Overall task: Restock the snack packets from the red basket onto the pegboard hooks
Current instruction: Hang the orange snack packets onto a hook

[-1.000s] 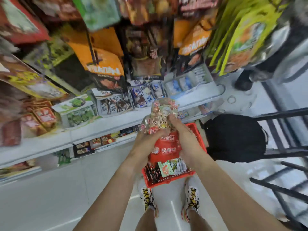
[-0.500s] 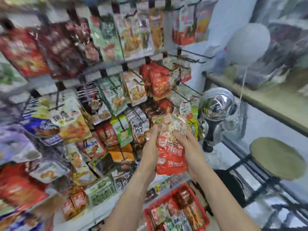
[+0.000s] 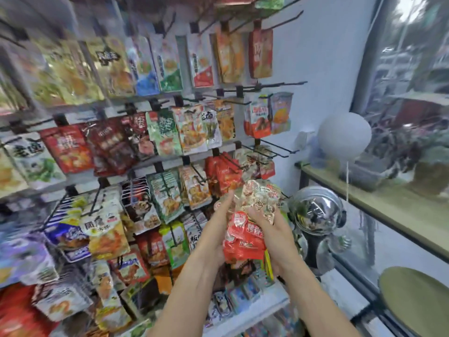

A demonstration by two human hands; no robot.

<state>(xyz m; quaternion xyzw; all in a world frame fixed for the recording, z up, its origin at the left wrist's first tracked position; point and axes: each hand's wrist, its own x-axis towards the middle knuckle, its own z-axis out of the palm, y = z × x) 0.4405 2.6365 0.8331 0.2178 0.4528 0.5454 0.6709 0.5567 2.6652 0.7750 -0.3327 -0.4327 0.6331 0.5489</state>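
The pegboard wall (image 3: 286, 69) carries four visible rows of hanging snack packets on black hooks (image 3: 274, 152); most printing is blurred, though Chinese characters show on several, none read with certainty. One round stool (image 3: 418, 297) stands lower right, and one chrome astronaut figure (image 3: 315, 215) beside the rack. Two hands hold one bunch of red snack packets (image 3: 243, 242) with a clear top, raised before the third row. The left hand (image 3: 218, 227) supports it with straight fingers; the right hand (image 3: 269, 229) grips it.
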